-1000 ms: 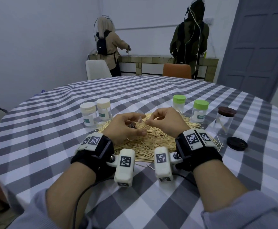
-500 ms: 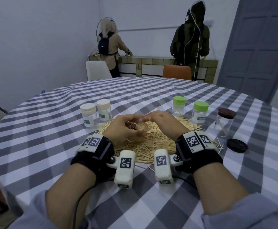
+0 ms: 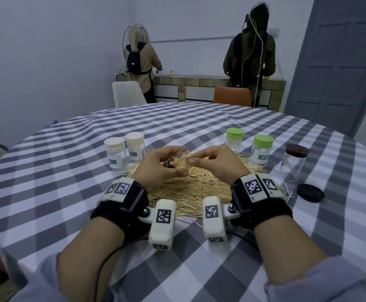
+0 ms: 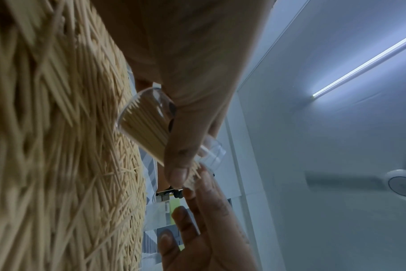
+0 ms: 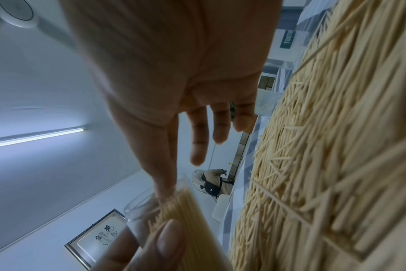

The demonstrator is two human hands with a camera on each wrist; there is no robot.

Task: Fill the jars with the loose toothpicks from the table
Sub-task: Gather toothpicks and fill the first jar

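My left hand (image 3: 162,168) grips a small clear jar (image 4: 141,126) and holds it tilted over the pile of loose toothpicks (image 3: 199,192). The jar is packed with toothpicks, and my left thumb lies across its side. In the head view the jar (image 3: 180,154) shows only faintly between my fingers. My right hand (image 3: 212,162) reaches to the jar's mouth. One of its fingers touches the ends of the toothpick bundle (image 5: 186,210), and the others (image 5: 198,155) hang straight and hold nothing. The pile (image 5: 336,146) spreads under both hands.
Two white-lidded jars (image 3: 114,153) stand left of the pile and two green-lidded jars (image 3: 262,149) right of it. A glass jar with a brown lid (image 3: 293,164) and a loose dark lid (image 3: 310,192) lie further right. Two people stand at a far counter.
My right hand has moved left from above the pile to the mouth of the jar. My left hand has kept hold of the jar in about the same place.
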